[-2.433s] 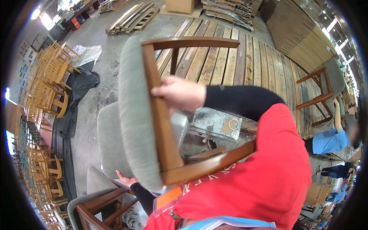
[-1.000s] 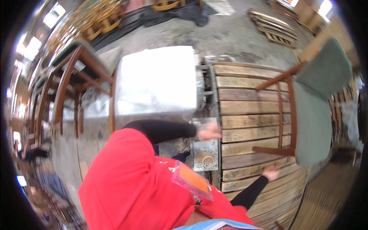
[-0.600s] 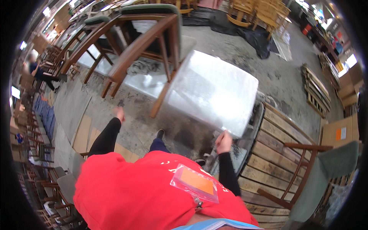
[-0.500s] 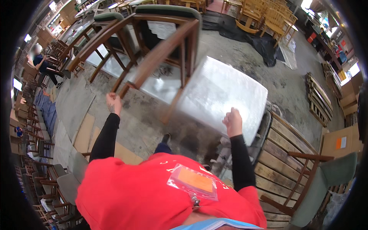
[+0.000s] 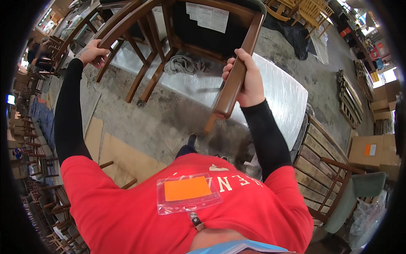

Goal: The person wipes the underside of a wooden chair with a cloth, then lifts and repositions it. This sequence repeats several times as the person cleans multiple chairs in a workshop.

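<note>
A brown wooden armchair [image 5: 230, 95] stands tipped over in front of me, its dark underside with white paper labels facing me. My right hand [image 5: 249, 80] is closed around one armrest, thumb on top and fingers curled beneath. My left hand [image 5: 94, 53] is closed on the end of the other curved armrest. Under the chair lies a low, flat surface wrapped in clear, shiny plastic [image 5: 281, 91]. A crumpled grey cloth [image 5: 179, 64] rests on it below the seat.
To my right is a slatted wooden pallet [image 5: 311, 169], with a green-seated chair [image 5: 359, 194] on it. Cardboard boxes [image 5: 368, 150] and stacked pallets [image 5: 349, 99] stand farther right. Flat cardboard [image 5: 122, 150] lies on the concrete floor. Rows of chairs line the left side.
My right hand has gone from above the plastic-wrapped surface to a grip on the armrest. My left hand has moved up and left. The chair has turned, showing more underside.
</note>
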Tool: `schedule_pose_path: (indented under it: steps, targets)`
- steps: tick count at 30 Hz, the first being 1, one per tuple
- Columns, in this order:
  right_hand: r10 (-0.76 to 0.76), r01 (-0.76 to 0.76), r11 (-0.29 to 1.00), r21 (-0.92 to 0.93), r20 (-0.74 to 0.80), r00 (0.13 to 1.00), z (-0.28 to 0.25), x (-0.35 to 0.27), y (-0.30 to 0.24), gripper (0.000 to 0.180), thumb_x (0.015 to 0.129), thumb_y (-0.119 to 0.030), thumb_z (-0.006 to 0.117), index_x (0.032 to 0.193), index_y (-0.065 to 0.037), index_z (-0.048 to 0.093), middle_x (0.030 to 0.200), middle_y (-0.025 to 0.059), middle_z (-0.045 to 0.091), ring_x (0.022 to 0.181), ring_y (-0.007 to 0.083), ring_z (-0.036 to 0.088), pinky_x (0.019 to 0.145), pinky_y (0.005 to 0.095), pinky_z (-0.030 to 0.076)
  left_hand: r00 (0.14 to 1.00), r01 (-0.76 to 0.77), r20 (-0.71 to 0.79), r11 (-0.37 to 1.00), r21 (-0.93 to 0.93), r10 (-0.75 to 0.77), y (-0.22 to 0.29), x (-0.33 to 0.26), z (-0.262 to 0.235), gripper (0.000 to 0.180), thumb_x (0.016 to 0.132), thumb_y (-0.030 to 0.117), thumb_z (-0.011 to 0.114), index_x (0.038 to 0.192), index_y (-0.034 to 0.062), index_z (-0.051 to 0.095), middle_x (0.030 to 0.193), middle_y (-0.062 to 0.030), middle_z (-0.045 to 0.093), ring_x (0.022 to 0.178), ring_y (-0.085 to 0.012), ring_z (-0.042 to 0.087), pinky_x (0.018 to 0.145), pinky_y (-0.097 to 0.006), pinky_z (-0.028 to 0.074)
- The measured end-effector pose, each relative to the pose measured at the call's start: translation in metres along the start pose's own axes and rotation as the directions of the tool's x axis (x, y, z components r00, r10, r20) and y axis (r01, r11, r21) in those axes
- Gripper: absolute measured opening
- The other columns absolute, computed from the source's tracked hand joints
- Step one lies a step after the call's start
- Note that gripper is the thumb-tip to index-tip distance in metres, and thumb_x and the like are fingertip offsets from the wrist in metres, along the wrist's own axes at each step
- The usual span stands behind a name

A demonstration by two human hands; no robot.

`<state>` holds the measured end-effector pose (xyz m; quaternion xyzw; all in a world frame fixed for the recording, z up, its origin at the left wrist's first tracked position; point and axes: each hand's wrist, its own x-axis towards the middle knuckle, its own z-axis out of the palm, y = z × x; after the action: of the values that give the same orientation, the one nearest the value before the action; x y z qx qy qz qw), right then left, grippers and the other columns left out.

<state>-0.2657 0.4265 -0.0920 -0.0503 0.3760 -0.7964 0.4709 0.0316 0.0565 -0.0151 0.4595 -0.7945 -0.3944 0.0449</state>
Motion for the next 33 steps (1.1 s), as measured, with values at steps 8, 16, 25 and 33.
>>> schedule_pose_path:
  steps: [8, 16, 25, 33]
  targets:
    - [0.123, -0.122, 0.992, -0.012, 0.048, 0.991, -0.080, -0.058, -0.084, 0.031, 0.094, -0.027, 0.069, 0.115, -0.008, 0.055, 0.085, 0.0035, 0.057, 0.067, 0.0124, 0.058, 0.056, 0.0280, 0.050, 0.988, -0.146, -0.068, 0.983, -0.107, 0.139, 0.017, -0.086, 0.086, 0.020, 0.082, 0.017, 0.069, 0.091, 0.0029, 0.058, 0.069, -0.0010, 0.056, 0.044, -0.0104, 0.053, 0.037, -0.026, 0.037]
    - [0.012, -0.015, 0.997, -0.076, -0.041, 0.999, -0.193, -0.197, -0.163, 0.043, 0.102, -0.029, 0.056, 0.135, -0.002, 0.045, 0.082, -0.0008, 0.049, 0.063, 0.0052, 0.047, 0.051, 0.0203, 0.043, 0.983, -0.143, 0.083, 0.968, -0.206, 0.163, 0.103, -0.172, 0.209, 0.023, 0.084, 0.012, 0.065, 0.101, -0.0002, 0.058, 0.070, -0.0015, 0.057, 0.046, -0.0095, 0.055, 0.037, -0.025, 0.036]
    - [-0.098, 0.099, 0.995, 0.003, -0.051, 0.994, -0.323, -0.302, -0.248, 0.048, 0.104, -0.031, 0.054, 0.138, 0.002, 0.044, 0.082, 0.0013, 0.051, 0.061, 0.0044, 0.049, 0.047, 0.0186, 0.045, 0.923, -0.142, 0.282, 0.912, -0.385, 0.263, 0.220, -0.232, 0.340, 0.031, 0.083, 0.012, 0.069, 0.106, -0.0038, 0.056, 0.075, -0.0051, 0.059, 0.053, -0.0122, 0.058, 0.043, -0.027, 0.042]
    - [-0.323, 0.220, 0.888, 0.405, 0.206, 0.924, -0.374, -0.248, -0.192, 0.060, 0.106, -0.050, 0.042, 0.139, -0.001, 0.049, 0.079, -0.0005, 0.047, 0.062, 0.0098, 0.050, 0.056, 0.0248, 0.049, 0.943, -0.134, 0.229, 0.906, -0.401, 0.241, 0.222, -0.237, 0.348, 0.036, 0.085, 0.018, 0.072, 0.110, -0.0036, 0.057, 0.074, -0.0027, 0.059, 0.051, -0.0094, 0.057, 0.041, -0.024, 0.041]
